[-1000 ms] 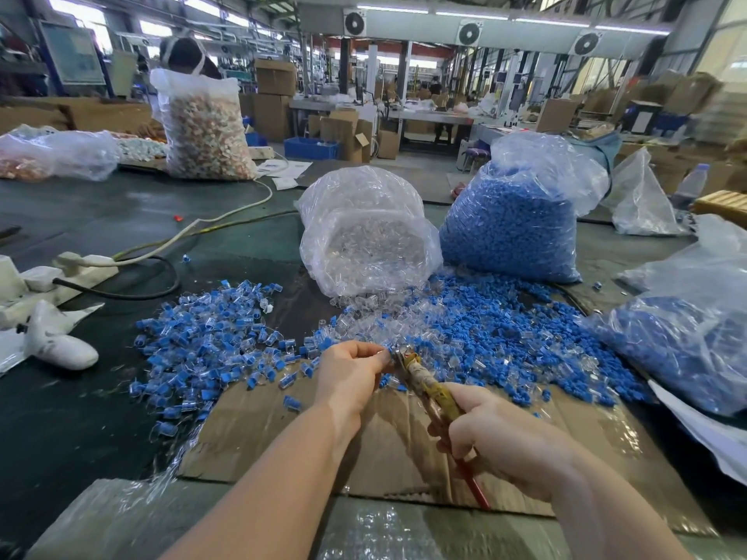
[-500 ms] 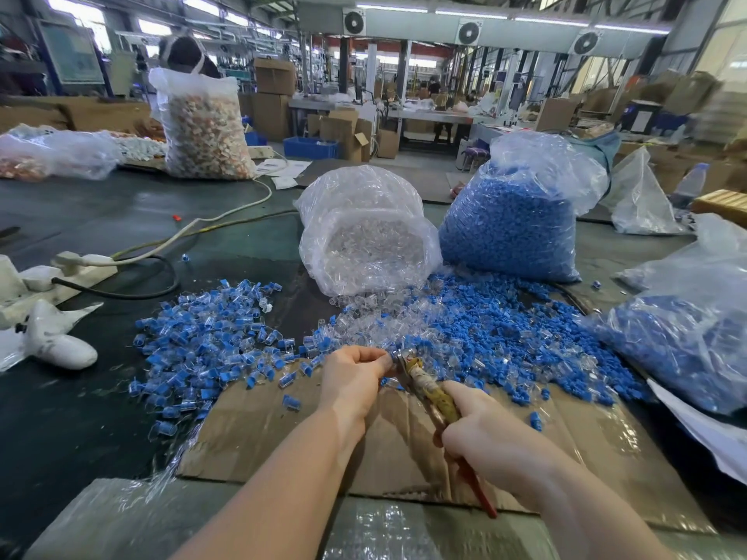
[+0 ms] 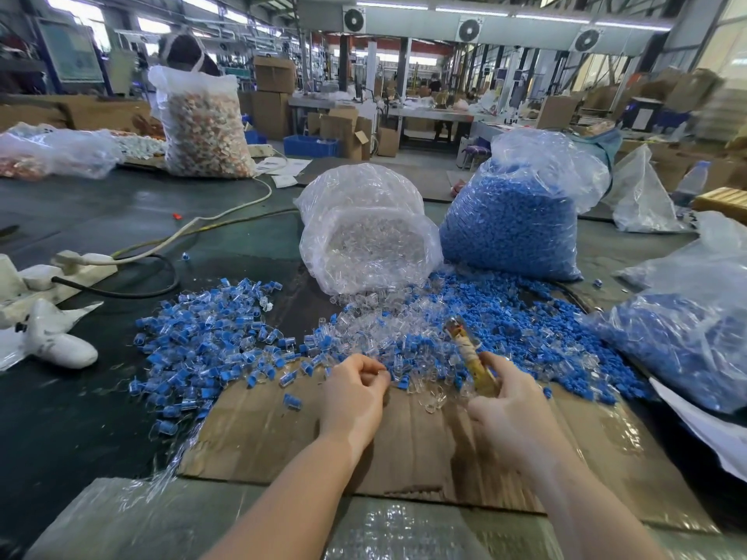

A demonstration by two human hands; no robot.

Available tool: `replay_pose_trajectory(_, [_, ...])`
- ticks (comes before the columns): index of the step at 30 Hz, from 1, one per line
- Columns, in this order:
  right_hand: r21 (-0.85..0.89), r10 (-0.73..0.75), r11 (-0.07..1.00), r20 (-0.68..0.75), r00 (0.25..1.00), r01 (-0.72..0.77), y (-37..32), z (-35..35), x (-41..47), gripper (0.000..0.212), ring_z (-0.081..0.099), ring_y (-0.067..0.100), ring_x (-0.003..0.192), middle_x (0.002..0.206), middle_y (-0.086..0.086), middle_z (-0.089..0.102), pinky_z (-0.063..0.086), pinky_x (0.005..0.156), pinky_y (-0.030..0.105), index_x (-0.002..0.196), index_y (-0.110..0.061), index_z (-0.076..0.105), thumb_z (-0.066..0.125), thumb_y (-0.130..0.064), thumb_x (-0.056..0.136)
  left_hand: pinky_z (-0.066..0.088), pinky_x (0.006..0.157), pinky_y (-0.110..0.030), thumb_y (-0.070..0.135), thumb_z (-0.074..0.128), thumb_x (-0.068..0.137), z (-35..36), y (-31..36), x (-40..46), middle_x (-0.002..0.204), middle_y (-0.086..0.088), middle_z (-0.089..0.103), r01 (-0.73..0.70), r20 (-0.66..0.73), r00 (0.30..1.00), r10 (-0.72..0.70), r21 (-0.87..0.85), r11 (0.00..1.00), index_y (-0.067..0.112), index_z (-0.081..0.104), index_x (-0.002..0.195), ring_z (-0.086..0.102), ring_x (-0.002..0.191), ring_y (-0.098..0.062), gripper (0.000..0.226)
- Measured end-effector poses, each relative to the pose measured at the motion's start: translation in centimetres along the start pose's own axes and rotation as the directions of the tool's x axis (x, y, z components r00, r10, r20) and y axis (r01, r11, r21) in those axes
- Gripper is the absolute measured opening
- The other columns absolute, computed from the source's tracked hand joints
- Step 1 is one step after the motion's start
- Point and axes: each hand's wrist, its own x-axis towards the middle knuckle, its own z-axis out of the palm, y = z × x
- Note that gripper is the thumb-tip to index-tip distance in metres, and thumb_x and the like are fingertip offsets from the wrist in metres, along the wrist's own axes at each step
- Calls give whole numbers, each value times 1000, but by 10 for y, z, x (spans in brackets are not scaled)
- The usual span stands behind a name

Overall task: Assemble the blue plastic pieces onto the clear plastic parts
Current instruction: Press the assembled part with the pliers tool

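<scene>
Blue pieces and clear parts are spread mixed above the cardboard, between the two hands. Each piece is best seated squarely before being pressed. The left hand is curled at the heap's edge; what it pinches cannot be told. A yellow tool is gripped by the right hand.

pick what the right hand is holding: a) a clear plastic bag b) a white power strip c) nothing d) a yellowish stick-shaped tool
d: the right hand is curled round a yellowish stick-shaped tool whose tip points up and away over the loose pile of blue and clear plastic pieces.
</scene>
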Motion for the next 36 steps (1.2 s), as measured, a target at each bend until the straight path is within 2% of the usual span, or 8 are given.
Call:
replay_pose_trajectory(2, [-113,18,993,-71,997,-26,5,-3,4,64,48,30,105,113,11,53,42,90,43,138,-19,39,61,-10,79,37,53,-8,15,61,87,1,-3,-3,72,8,61,-43,0,999,43,61,997,25,59,79,55,65,-2,13])
replay_pose_trajectory(4, [-211,21,976,-130,991,-48,10,-5,9,67,42,29,110,115,12,50,38,96,44,141,-18,36,63,-14,80,38,52,-4,15,61,88,3,-6,-6,69,11,60,-82,6,997,82,101,992,29,57,76,54,62,0,18])
replay_pose_trajectory(8, [-289,61,950,-205,977,-120,21,-8,19,67,40,30,112,117,14,48,37,96,44,142,-19,33,63,-21,82,39,55,-2,15,61,88,4,-9,-12,69,13,59,-162,19,987,162,186,969,29,57,78,54,61,2,18])
replay_pose_trajectory(14, [-392,80,902,-261,962,-181,34,-13,30,69,39,33,120,127,16,48,35,99,45,140,-17,35,63,-44,83,39,56,-4,16,60,89,5,-13,-15,69,17,59,-220,5,974,225,227,949,30,58,78,55,65,5,18])
replay_pose_trajectory(17, [-432,84,880,-267,960,-197,38,-12,34,67,41,32,120,126,15,50,35,100,48,137,-17,37,59,-50,83,42,59,-5,18,58,90,6,-15,-15,73,18,60,-254,20,966,258,261,932,26,64,89,56,67,5,10])
replay_pose_trajectory(21, [-489,95,843,-274,957,-224,40,-11,37,64,42,32,119,125,15,50,35,98,46,131,-16,42,55,-56,84,44,63,-6,19,57,91,7,-17,-16,82,13,64,-293,25,954,298,275,916,24,66,100,58,72,3,14])
replay_pose_trajectory(27, [-567,116,783,-274,955,-257,40,-12,39,66,40,33,122,130,16,47,32,101,46,132,-18,41,45,-64,85,40,67,-1,20,57,91,8,-17,-16,88,13,64,-339,14,936,351,300,892,23,67,102,54,76,6,16])
replay_pose_trajectory(36, [-614,155,743,-231,960,-268,39,-13,39,65,36,34,127,137,15,41,31,103,47,135,-20,37,39,-65,87,38,72,-4,23,56,91,8,-20,-16,96,14,64,-348,23,932,361,336,875,25,65,107,53,89,2,19])
